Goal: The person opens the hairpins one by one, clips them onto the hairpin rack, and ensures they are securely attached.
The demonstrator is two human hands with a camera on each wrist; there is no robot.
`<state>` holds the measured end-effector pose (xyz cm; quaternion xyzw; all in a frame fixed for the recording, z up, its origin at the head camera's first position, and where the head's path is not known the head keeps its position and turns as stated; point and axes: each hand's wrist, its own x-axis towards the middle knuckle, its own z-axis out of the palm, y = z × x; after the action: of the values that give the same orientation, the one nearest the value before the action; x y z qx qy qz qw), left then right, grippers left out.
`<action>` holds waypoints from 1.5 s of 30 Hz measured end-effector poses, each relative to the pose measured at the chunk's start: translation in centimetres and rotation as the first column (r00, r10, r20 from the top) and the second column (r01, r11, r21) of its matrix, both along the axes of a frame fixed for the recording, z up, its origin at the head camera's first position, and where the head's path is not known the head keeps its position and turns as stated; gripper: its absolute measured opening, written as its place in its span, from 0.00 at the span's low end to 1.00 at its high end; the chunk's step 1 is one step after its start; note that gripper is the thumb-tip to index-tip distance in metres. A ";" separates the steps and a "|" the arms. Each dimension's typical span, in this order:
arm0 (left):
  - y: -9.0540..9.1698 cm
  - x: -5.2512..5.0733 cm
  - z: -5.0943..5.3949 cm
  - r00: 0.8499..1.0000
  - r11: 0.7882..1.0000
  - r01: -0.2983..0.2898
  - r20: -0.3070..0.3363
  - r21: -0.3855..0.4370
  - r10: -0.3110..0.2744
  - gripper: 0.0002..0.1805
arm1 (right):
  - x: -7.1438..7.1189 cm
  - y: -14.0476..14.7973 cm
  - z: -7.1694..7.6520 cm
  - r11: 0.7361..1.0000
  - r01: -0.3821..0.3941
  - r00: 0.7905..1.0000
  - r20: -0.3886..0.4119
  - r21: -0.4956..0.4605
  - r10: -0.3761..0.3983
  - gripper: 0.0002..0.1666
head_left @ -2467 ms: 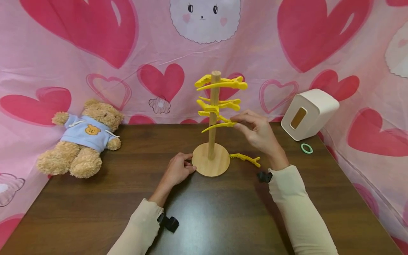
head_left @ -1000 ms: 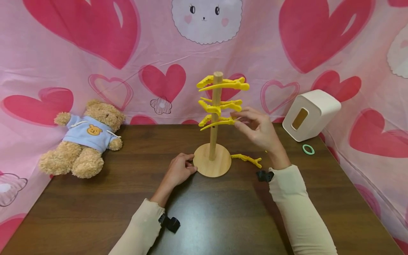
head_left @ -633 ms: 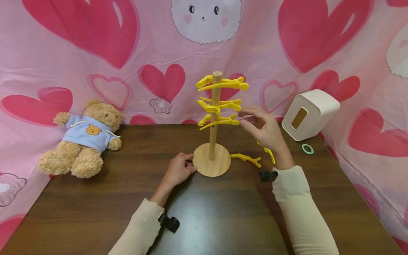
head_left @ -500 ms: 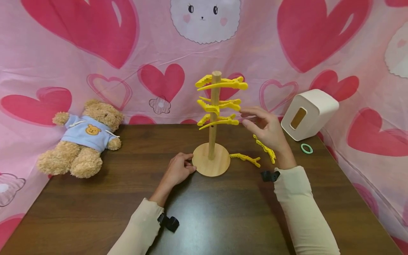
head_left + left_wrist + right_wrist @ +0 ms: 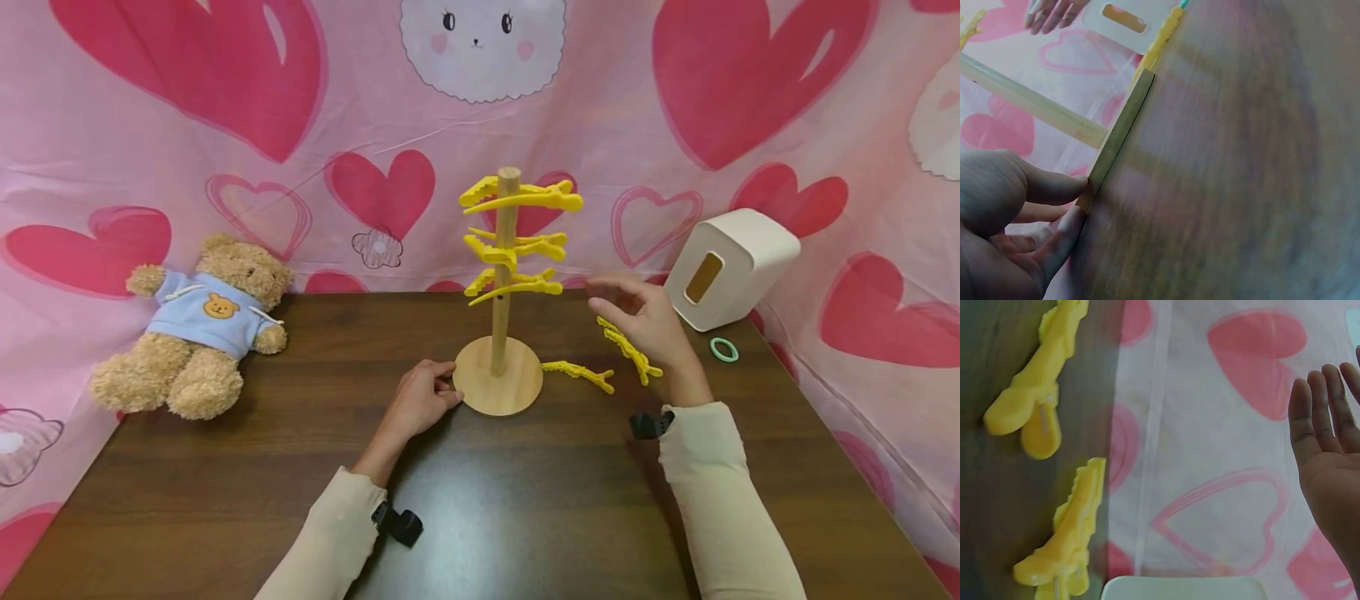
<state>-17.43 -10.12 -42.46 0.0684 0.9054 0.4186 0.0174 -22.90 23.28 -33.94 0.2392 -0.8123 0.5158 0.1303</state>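
Observation:
A wooden stand [image 5: 497, 377], a round base with an upright post, stands on the table. My left hand [image 5: 422, 398] pinches the near-left edge of its base; in the left wrist view, the thumb and fingers [image 5: 1063, 234] meet at that edge. Yellow alligator hair clips grip the post at three heights: a top clip [image 5: 558, 198], a middle clip [image 5: 491, 252] and a lower clip [image 5: 536, 285]. Right of the post, my right hand [image 5: 652, 325] hovers with nothing in it, fingers loosely extended. Beneath it lies one yellow clip [image 5: 628, 348], and another clip [image 5: 577, 372] lies beside the base.
A teddy bear [image 5: 213, 308] in a blue hoodie leans at the table's back left. At the back right stands a white box [image 5: 731, 271] with a slot, a green ring [image 5: 723, 350] before it. Behind the table [image 5: 480, 500] hangs a pink heart-patterned cloth [image 5: 480, 133].
My right hand set the lower clip straighter on the post, let it go and drew back to the right and down, uncovering a clip on the table. The left hand stayed at the base.

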 end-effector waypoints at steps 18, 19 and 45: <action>0.0 0.0 0.0 1.000 1.000 0.002 0.011 -0.008 -0.002 0.27 | 0.1 3.2 -3.3 0.992 0.118 0.975 0.183 0.040 -0.123 0.21; 0.0 0.0 0.0 1.000 1.000 0.002 0.011 -0.007 -0.002 0.27 | 0.0 3.3 -3.5 0.991 0.124 0.974 0.184 0.042 -0.130 0.22; 0.1 0.0 0.2 1.000 1.000 -0.006 0.020 -0.009 0.006 0.27 | -0.4 8.0 -5.3 0.961 0.238 0.881 0.386 0.138 -0.273 0.30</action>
<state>-17.43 -10.06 -42.22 0.0612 0.9072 0.4155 0.0255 -23.27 31.33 -39.27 0.0244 -0.8675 0.4965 0.0172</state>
